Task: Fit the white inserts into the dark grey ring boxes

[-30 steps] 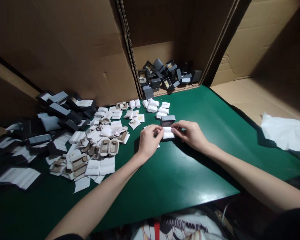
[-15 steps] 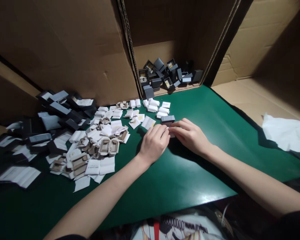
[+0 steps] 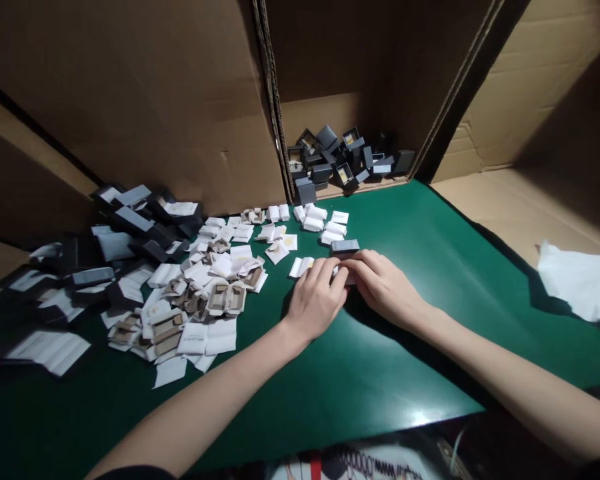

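A small black box [image 3: 345, 247] stands between my hands, its raised grey-black top showing behind the fingertips. My left hand [image 3: 316, 293] is closed at the box's left side. From the right, my right hand [image 3: 384, 283] closes on it with thumb and fingers bent together. A bit of white shows between the fingertips, but the hands hide most of it. Just left of my left hand's knuckles lies a folded white card insert [image 3: 301, 267] with a yellow mark.
White folded inserts [image 3: 225, 263] lie piled left of my hands. Behind them are open black boxes [image 3: 140, 217]. More small black boxes [image 3: 343, 160] fill a cardboard carton [image 3: 230, 153] at the back. A white sheet [image 3: 580, 280] lies right on the green table [image 3: 430, 373].
The view has shifted a little, so everything sits slightly right and lower. My fingers have drawn closer together over the box. The card by my left hand now looks more folded.
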Motion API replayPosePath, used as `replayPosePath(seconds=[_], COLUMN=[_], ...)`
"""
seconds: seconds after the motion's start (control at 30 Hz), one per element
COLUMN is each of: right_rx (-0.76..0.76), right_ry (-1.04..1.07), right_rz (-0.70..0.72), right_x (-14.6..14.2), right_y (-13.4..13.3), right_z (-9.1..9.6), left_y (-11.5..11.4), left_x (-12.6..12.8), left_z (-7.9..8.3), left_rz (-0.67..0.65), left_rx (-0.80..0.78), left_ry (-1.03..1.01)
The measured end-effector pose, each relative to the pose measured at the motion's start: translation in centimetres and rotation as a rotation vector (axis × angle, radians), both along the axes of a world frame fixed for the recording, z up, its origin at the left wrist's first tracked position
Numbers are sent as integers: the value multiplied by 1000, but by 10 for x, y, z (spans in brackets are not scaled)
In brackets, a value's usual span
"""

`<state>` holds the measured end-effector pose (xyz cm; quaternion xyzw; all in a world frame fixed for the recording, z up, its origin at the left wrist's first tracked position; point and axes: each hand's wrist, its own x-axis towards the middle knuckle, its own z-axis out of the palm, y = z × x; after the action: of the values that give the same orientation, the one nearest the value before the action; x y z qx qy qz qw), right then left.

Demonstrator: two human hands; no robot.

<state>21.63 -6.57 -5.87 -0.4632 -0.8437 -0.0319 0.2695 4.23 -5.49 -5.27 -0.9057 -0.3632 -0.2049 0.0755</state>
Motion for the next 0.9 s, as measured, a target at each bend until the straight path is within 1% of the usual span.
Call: replayPosePath(seconds=[0.23, 0.33, 0.4, 0.5, 0.57, 0.63, 0.77, 0.83, 0.9], right_rx=[10, -8, -14, -9, -1, 2, 19, 35, 45], right_ry=[32, 32, 38, 49, 65, 90, 141, 165, 189], right_rz=[45, 51, 57, 63, 56, 49, 63, 75, 88], right_x=[4, 6, 7, 9, 12, 15, 21, 22, 23], right_y=[-1, 0, 1, 3, 5, 7, 10, 11, 11], right_z=[4, 4, 3, 4, 4, 5, 6, 5, 6], left_y=[-2, 0, 2, 8, 14, 23, 49, 59, 64], left_x=[1, 0, -3, -8, -11, -13, -18, -21, -24], left_z=[1, 2, 4, 6, 5, 0, -18, -24, -25], left_rz=[-1, -10, -42, -89, -85, -42, 86, 139, 176], left_rx=[-21, -67, -121, -178, -215, -268, -373, -416, -407], left_ry=[-1, -66, -199, -496, -692, -865, -1164, -1265, -1288])
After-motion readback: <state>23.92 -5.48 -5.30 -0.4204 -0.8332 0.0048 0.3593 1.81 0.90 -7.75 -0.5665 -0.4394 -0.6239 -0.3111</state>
